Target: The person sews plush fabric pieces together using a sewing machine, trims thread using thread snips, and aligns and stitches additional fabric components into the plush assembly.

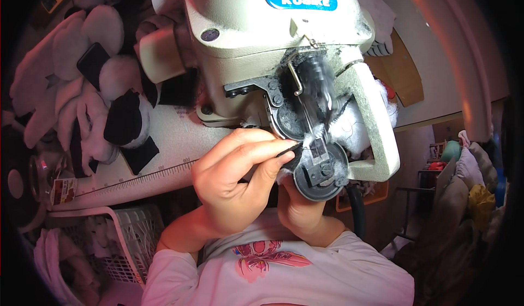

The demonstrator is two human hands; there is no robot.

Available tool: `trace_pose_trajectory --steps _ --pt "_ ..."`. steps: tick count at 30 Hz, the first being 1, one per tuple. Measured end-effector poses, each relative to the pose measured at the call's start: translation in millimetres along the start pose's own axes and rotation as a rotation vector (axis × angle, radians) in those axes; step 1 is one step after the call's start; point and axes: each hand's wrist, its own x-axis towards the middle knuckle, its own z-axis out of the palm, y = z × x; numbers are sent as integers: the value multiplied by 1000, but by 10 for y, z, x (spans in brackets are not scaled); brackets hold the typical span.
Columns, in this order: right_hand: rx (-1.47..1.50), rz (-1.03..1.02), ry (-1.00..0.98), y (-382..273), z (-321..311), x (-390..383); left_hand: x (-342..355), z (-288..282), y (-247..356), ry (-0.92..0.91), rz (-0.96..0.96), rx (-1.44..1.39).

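A cream industrial fur sewing machine [240, 22] fills the upper middle, with dark lint around its needle area and a round black feed disc [330, 178] below. My left hand [234, 178] pinches a small dark piece of material [289, 153] between thumb and finger beside the disc and needle. Pale fuzzy fibres [308, 139] show at the stitching point. My right hand [300, 210] is low behind the disc, its fingers hidden, so what it holds cannot be seen.
White plush pieces [65, 82] and dark scraps [139, 156] lie on the table [103, 180] at left, by a printed scale. A white plastic basket [117, 219] of plush stands below. The machine's thick side bracket [374, 120] is at right; piled fabrics [475, 186] lie beyond.
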Motion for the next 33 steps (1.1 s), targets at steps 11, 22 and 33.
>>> trace_pose_trajectory --steps 11,22,33 --pt "-360 87 53 147 -278 -73 104 1 51 -21 320 433" --pt "-522 -134 53 -104 -248 -19 79 119 -165 49 144 200" --pt "-240 -420 159 -268 -664 93 -36 329 -150 172 -36 149"
